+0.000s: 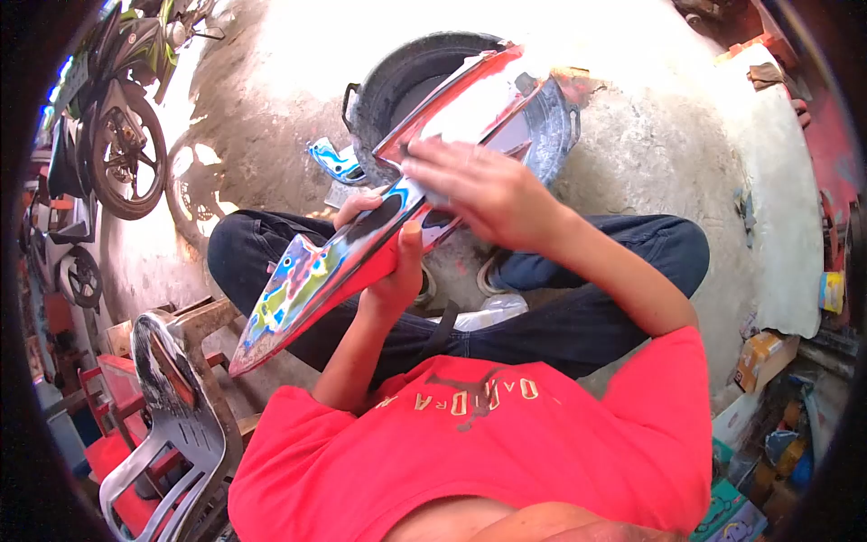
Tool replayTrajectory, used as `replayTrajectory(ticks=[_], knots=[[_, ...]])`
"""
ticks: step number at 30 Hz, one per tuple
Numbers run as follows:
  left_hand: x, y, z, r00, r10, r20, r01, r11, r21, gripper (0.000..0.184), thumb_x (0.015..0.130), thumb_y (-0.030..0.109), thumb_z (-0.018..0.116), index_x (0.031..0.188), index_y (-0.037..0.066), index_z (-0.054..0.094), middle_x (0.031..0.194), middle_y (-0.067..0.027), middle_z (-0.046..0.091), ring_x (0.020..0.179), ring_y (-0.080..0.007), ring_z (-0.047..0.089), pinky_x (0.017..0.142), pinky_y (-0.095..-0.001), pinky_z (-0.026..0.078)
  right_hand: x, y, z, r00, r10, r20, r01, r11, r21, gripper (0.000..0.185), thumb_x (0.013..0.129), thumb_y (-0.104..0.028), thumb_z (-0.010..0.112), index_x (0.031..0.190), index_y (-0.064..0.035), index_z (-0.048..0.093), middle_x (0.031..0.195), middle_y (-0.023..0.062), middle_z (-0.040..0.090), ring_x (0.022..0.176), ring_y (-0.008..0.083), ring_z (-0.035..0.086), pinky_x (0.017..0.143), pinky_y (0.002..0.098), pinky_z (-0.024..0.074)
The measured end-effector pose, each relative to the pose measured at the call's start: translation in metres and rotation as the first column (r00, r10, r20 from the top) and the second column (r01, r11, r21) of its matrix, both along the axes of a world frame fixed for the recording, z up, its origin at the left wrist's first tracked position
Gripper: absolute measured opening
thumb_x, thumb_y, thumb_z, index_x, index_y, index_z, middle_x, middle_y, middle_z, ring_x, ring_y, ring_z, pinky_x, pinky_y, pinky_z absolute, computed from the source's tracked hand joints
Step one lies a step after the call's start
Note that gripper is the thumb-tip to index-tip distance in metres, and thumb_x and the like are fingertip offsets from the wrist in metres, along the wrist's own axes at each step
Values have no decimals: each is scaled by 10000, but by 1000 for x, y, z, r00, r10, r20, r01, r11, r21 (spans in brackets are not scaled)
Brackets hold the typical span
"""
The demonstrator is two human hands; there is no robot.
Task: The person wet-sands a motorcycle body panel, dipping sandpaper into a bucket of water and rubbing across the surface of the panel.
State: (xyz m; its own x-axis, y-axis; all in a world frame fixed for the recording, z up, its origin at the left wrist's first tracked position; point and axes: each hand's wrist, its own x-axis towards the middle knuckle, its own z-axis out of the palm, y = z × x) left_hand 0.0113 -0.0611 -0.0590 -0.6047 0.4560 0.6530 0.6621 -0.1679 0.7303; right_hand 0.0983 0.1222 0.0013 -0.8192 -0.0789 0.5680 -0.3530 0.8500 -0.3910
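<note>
A long, pointed, multicoloured panel (pixel 302 271) lies slantwise over my lap, its far end above a dark round tub (pixel 368 113). My left hand (pixel 393 262) is wrapped round the panel's middle, thumb on the near side and fingers on the far side. Against the panel's upper face, just beyond that grip, rests my right hand (pixel 488 194). Its fingers are pressed together, slightly blurred, and whatever lies beneath them is hidden. A small blue and white piece (pixel 336 161) sits on the ground left of the tub.
Motorcycles (pixel 126 135) stand at the upper left. A worn grey plastic chair (pixel 185 420) is at the lower left. On the right are a pale slab (pixel 777 208), a cardboard box (pixel 763 359) and assorted clutter. A white plastic bag (pixel 488 313) lies between my legs.
</note>
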Motion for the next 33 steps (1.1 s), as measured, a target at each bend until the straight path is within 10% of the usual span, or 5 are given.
replayTrajectory(ticks=[11,17,22,27,33], knots=[[2,-1,4,1000,10,22,-9,1000,-29,445,975,291,621,1258,-2,441,1264,-145,436,1132,-235,511,980,-386,409,4,-4,-2,996,60,-63,-58,998,36,441,854,-48,628,1291,-1,592,1288,203,628,1183,327,628,1032,409,494],[1,-4,1,999,25,-45,-27,999,-44,415,981,259,600,1268,7,436,1264,-145,444,1134,-233,514,984,-386,413,-11,74,-39,844,-437,311,500,850,-164,298,927,-62,557,1207,12,630,1212,220,649,1109,357,645,954,421,522],[8,1,4,978,-11,208,-4,998,68,361,996,229,564,1257,13,438,1175,-124,516,1054,-196,540,943,-348,432,6,-3,-12,991,35,-132,-27,998,62,449,822,-11,578,1270,-15,618,1254,166,662,1182,302,640,1032,429,501],[13,1,16,927,40,372,-67,996,59,318,1030,245,494,1235,6,450,1137,-79,515,973,-119,513,877,-287,437,-12,87,-55,748,-555,363,638,751,-167,340,954,-179,593,1244,-3,618,1174,226,665,1111,355,650,930,410,543],[9,7,17,950,63,305,-99,990,105,284,1033,217,484,1226,9,460,1142,-67,509,993,-118,510,880,-281,435,4,-2,-19,987,-28,-161,50,990,132,362,913,-111,566,1261,-38,632,1252,153,667,1174,303,643,1007,417,508]])
